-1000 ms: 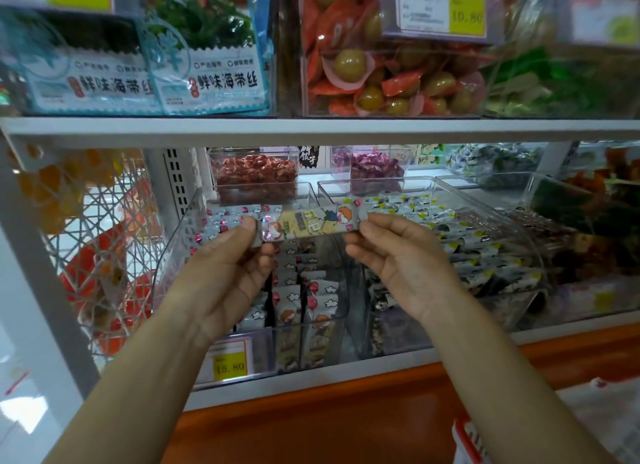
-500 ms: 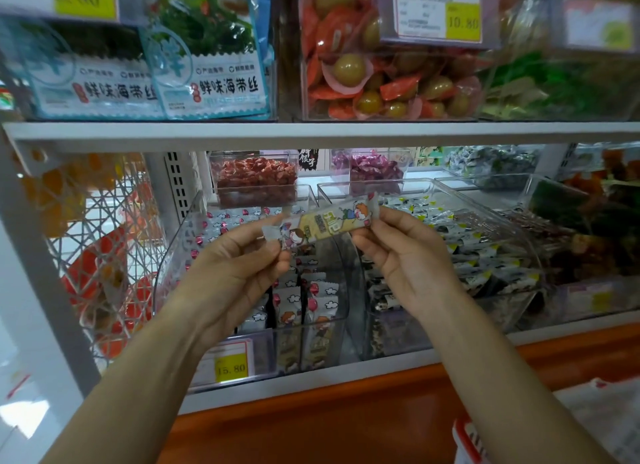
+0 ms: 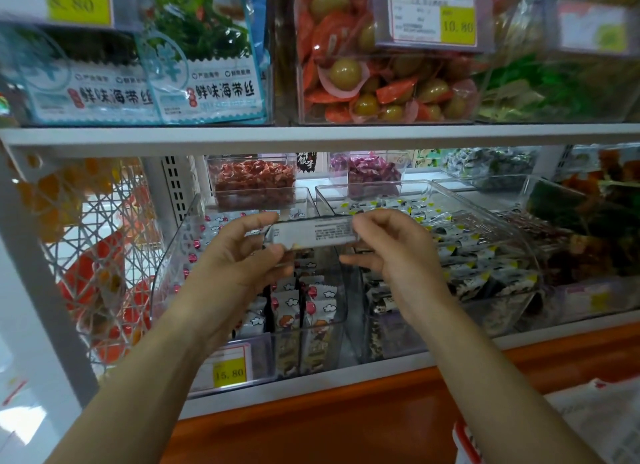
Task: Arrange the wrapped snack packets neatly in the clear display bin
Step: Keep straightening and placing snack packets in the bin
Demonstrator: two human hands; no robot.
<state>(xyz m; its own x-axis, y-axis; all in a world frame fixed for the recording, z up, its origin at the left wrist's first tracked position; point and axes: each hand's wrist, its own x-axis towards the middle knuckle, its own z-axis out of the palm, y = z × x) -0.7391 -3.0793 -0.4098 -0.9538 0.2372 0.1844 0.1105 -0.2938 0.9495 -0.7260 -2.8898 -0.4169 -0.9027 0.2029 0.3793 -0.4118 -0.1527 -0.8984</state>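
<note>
A long wrapped snack packet [image 3: 313, 233] is held level above the clear display bin [image 3: 166, 273], its white printed back facing me. My left hand [image 3: 242, 259] pinches its left end and my right hand [image 3: 391, 249] pinches its right end. Inside the bin, below the hands, several matching packets [image 3: 313, 311] with cartoon prints stand upright in rows. More of them lie flat toward the bin's back. The bin carries a yellow price tag [image 3: 228, 372] on its front.
A second clear bin [image 3: 519, 235] of black-and-white packets stands right of the first. Small bins of red [image 3: 252, 183] and purple [image 3: 370, 173] sweets sit behind. A white shelf board [image 3: 311, 134] runs just above. A wire basket [image 3: 97, 242] hangs at left; an orange ledge [image 3: 346, 411] lies below.
The packet has been flipped over between my hands: its colourful cartoon front showed before, and its white printed back faces me now. Both hands stay at its ends.
</note>
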